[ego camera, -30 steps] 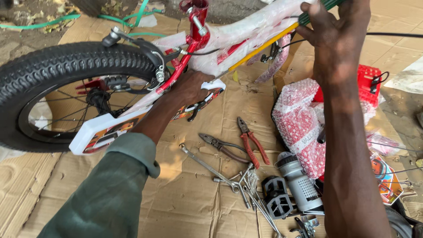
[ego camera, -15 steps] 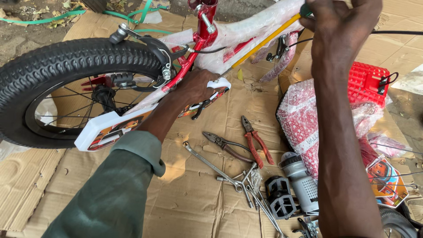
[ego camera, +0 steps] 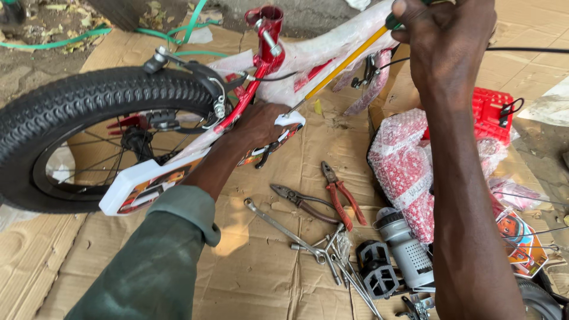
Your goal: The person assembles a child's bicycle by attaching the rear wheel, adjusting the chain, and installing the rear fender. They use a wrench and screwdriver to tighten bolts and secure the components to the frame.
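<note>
Just right of the black bicycle tire (ego camera: 89,101), the left hand (ego camera: 258,124) presses on the white chain guard (ego camera: 154,181), fingers curled around its upper end below the red frame (ego camera: 264,53). Further right of the tire, the right hand (ego camera: 447,41) has its fingers closed on a yellow-shafted screwdriver (ego camera: 344,62), whose tip slants down toward the left hand; red-handled pliers (ego camera: 341,192) lie on the cardboard (ego camera: 267,278) below.

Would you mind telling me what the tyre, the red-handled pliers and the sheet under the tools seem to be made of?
The tyre looks like matt black rubber, with knobbly tread. The red-handled pliers seem dull grey metal, probably steel, with red grips that look plastic-coated. The sheet looks like brown corrugated cardboard, going by its creases and flattened flaps.
</note>
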